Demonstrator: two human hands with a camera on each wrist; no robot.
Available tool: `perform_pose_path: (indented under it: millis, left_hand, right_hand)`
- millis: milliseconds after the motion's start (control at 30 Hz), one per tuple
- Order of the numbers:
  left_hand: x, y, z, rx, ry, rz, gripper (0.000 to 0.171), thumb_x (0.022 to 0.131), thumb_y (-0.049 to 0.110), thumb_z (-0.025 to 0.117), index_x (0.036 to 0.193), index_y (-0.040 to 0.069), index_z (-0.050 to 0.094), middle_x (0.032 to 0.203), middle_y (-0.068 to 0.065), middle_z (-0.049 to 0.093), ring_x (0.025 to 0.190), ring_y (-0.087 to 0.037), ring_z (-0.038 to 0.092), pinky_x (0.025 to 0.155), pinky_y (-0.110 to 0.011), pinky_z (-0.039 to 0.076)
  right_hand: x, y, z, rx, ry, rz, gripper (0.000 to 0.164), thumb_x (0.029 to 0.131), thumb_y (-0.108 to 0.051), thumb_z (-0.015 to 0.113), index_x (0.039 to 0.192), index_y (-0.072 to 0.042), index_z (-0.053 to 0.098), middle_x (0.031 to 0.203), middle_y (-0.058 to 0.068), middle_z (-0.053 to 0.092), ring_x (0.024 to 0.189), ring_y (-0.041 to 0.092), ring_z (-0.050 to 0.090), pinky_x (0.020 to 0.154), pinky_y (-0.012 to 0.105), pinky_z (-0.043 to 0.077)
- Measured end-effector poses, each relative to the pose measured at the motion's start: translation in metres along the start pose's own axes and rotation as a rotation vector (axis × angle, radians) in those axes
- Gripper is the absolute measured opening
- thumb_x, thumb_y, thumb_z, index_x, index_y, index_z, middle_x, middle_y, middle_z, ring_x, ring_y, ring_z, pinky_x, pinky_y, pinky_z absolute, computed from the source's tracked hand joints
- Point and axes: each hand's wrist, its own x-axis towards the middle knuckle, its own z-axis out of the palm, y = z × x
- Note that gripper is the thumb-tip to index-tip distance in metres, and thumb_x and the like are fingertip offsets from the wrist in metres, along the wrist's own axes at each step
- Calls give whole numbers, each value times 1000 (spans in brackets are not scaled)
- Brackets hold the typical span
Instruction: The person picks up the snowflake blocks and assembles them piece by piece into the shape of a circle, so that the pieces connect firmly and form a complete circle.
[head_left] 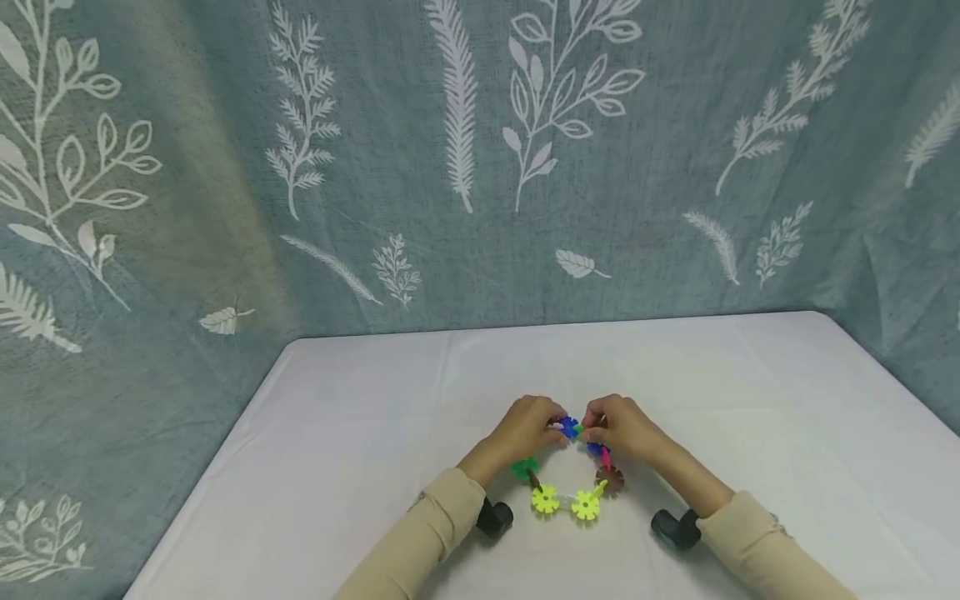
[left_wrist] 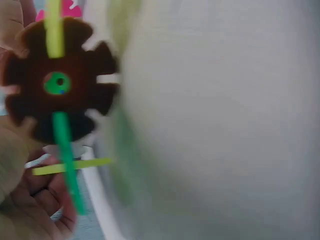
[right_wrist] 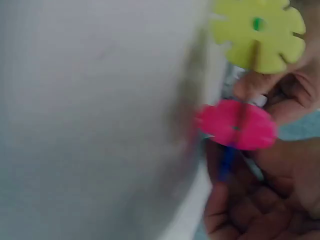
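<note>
A loop of notched, flower-shaped plastic discs, slotted edge to edge, hangs between the two hands in the head view. My left hand [head_left: 527, 423] pinches it at the upper left, beside a blue disc [head_left: 570, 427]. From the other side, my right hand [head_left: 624, 425] pinches the loop close to that same disc, next to a bit of green. Two yellow discs [head_left: 586, 505] form the lower end. A green disc [head_left: 525, 468] is under the left wrist. In the left wrist view a brown disc [left_wrist: 30, 65] fills the foreground; a pink disc [right_wrist: 252, 125] shows in the right wrist view.
A white-covered table [head_left: 360, 417] lies under the hands. Behind it hangs a blue-green curtain [head_left: 480, 258] with white leaf prints. Dark camera mounts [head_left: 678, 529] stick out from both wrists near the sleeves.
</note>
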Motion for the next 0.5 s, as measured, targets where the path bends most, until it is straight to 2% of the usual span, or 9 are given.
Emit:
perform_pose_path:
  millis: [100, 167, 233, 300, 400, 500]
  left_hand:
    - [2, -1, -10, 66, -12, -33, 48, 82, 28, 68, 123, 8, 58, 111, -6, 65, 98, -17, 60, 84, -34, 46]
    - [2, -6, -21, 113, 16, -67, 57, 86, 36, 62, 135, 12, 46, 129, -8, 55, 117, -26, 52, 94, -48, 41]
    - [1, -13, -32, 140, 59, -113, 62, 89, 44, 53, 142, 17, 34, 144, -8, 39, 133, -33, 34, 100, -60, 29]
    - [0, -22, -39, 199, 111, -161, 65, 91, 51, 45, 146, 22, 25, 152, -6, 25, 139, -37, 18, 102, -66, 19]
    - [-5, -32, -41, 256, 134, -222, 68, 91, 57, 36, 147, 26, 15, 155, -3, 12, 142, -35, 4, 101, -70, 10]
    - [-9, -39, -37, 281, 153, -243, 67, 92, 58, 35, 147, 26, 15, 155, -4, 11, 142, -34, 4, 101, -70, 9]
  right_hand:
    - [3, -2, -13, -74, -23, 19, 18, 85, -15, 63, 91, 1, 67, 87, 12, 69, 76, 20, 62, 67, 32, 51]
    - [4, -3, -24, -158, 12, 32, 31, 88, -23, 60, 106, 3, 64, 104, 19, 66, 96, 32, 61, 80, 45, 49]
    - [4, -3, -34, -264, 66, 80, 45, 91, -31, 55, 123, 0, 55, 127, 23, 53, 121, 43, 44, 92, 62, 36]
    - [5, -2, -41, -383, 114, 142, 56, 92, -40, 49, 136, -6, 42, 144, 22, 33, 133, 50, 19, 93, 75, 18]
    - [4, 3, -41, -482, 110, 257, 66, 92, -51, 41, 146, -16, 24, 153, 19, 6, 134, 53, -10, 86, 81, -1]
    - [4, 10, -37, -494, 92, 310, 70, 92, -55, 38, 147, -18, 17, 153, 19, -3, 132, 53, -17, 84, 81, -5]
